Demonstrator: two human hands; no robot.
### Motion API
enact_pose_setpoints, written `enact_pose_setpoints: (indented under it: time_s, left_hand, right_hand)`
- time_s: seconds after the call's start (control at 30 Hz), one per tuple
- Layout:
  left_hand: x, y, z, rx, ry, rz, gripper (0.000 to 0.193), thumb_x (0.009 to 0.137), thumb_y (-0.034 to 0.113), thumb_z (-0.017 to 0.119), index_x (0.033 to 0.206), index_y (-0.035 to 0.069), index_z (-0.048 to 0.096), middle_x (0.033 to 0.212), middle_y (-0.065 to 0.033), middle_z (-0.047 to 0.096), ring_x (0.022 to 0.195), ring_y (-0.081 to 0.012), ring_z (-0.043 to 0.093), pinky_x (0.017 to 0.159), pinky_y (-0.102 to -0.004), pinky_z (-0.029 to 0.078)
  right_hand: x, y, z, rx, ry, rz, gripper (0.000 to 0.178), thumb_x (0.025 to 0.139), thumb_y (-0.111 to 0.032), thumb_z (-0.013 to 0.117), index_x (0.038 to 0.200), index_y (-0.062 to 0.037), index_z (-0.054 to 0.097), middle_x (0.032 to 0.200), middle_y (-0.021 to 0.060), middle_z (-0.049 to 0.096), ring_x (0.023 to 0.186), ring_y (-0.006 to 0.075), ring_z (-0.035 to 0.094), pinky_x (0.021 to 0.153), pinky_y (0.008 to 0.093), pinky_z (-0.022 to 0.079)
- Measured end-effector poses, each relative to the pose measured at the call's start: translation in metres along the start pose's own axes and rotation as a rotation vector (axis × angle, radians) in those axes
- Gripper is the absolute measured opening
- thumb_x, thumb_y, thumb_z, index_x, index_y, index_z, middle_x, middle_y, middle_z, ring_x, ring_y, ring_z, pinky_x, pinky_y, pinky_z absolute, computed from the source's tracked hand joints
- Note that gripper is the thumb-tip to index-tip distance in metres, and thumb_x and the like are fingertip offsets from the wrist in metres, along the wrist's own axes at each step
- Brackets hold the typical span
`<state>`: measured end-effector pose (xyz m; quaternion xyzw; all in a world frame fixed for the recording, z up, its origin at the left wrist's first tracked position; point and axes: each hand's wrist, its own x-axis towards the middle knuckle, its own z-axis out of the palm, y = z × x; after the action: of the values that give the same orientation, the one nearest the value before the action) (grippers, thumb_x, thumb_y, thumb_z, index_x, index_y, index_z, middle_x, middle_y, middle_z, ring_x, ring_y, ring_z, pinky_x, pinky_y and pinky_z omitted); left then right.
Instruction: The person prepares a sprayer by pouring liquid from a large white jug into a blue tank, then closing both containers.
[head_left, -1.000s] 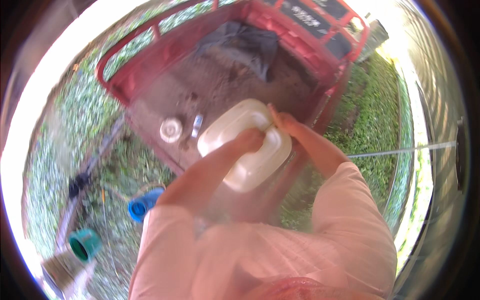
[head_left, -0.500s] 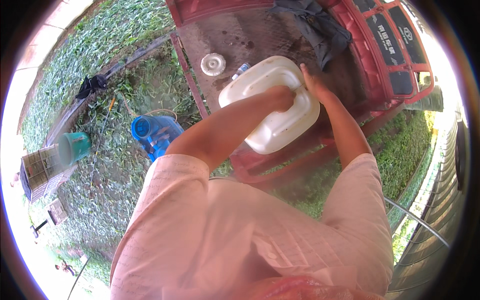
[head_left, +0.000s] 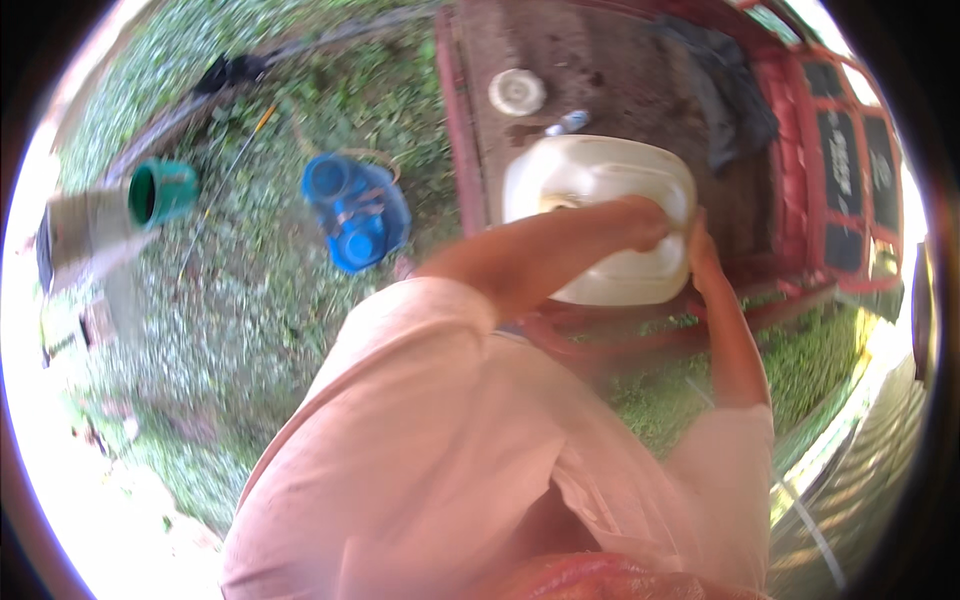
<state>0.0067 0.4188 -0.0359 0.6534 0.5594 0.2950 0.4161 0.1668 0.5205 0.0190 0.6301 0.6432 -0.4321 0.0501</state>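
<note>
A large off-white plastic jerrycan (head_left: 625,285) rests at the near edge of a red cargo bed. My left hand (head_left: 645,222) is closed around its handle, and the left forearm lies across the can. My right hand (head_left: 702,250) grips the can's right end, its fingers partly hidden and blurred. Part of the can's uncapped mouth (head_left: 565,201) shows just beyond my left forearm. On the bed behind the can lie a round whitish cap (head_left: 517,92) and a small white-and-blue bottle (head_left: 568,123).
Dark cloth (head_left: 715,95) lies on the red cargo bed (head_left: 640,65) at the back right. To the left, a blue plastic sprayer tank (head_left: 357,210) stands on leafy ground. Farther left is a green bucket (head_left: 163,193). Black cloth (head_left: 232,73) lies beyond it.
The whole view has swung, shifting the scene rightward. The jerrycan sits at a different angle, and part of its mouth now shows. Both hands stay on it.
</note>
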Motion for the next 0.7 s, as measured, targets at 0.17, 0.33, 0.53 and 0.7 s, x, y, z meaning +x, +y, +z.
enact_pose_setpoints:
  time_s: [0.17, 0.33, 0.53, 0.7]
  left_hand:
    - [-0.123, 0.056, -0.071, 0.062, 0.383, 0.013, 0.030, 0.084, 0.030, 0.058, 0.102, 0.007, 0.063, 0.106, -0.0148, 0.061, 0.099, -0.0319, 0.059, 0.083, -0.0404, 0.048]
    - [-0.312, -0.072, -0.062, -0.267, 0.976, -0.161, 0.025, 0.084, 0.017, 0.059, 0.106, 0.006, 0.059, 0.101, -0.0146, 0.061, 0.094, -0.0323, 0.060, 0.082, -0.0393, 0.049]
    - [-0.468, -0.323, 0.048, 0.291, 1.238, -0.870, 0.036, 0.080, 0.024, 0.068, 0.106, 0.003, 0.056, 0.099, -0.0179, 0.060, 0.094, -0.0358, 0.057, 0.080, -0.0423, 0.047]
    - [-0.506, -0.461, 0.068, 0.203, 1.257, -1.266, 0.058, 0.076, 0.040, 0.069, 0.113, -0.001, 0.051, 0.110, -0.0247, 0.055, 0.102, -0.0419, 0.054, 0.087, -0.0473, 0.045]
  right_hand:
    - [-0.033, -0.018, 0.017, -0.431, 0.240, -0.368, 0.063, 0.095, -0.051, 0.038, 0.130, 0.0011, 0.046, 0.124, 0.0258, 0.052, 0.118, 0.0399, 0.048, 0.096, 0.0428, 0.038]
    - [-0.103, -0.075, 0.043, -0.975, 0.187, -1.179, 0.050, 0.085, -0.030, 0.060, 0.124, -0.0002, 0.049, 0.111, 0.0236, 0.055, 0.108, 0.0401, 0.051, 0.091, 0.0448, 0.040]
    - [-0.048, -0.064, 0.052, -1.094, -0.063, -1.114, 0.040, 0.087, -0.037, 0.055, 0.100, 0.0005, 0.052, 0.092, 0.0216, 0.053, 0.088, 0.0426, 0.051, 0.077, 0.0475, 0.042]
    - [-0.044, -0.065, 0.065, -1.210, -0.094, -1.130, 0.048, 0.090, -0.046, 0.049, 0.096, 0.0018, 0.051, 0.086, 0.0223, 0.052, 0.080, 0.0440, 0.052, 0.070, 0.0474, 0.042]
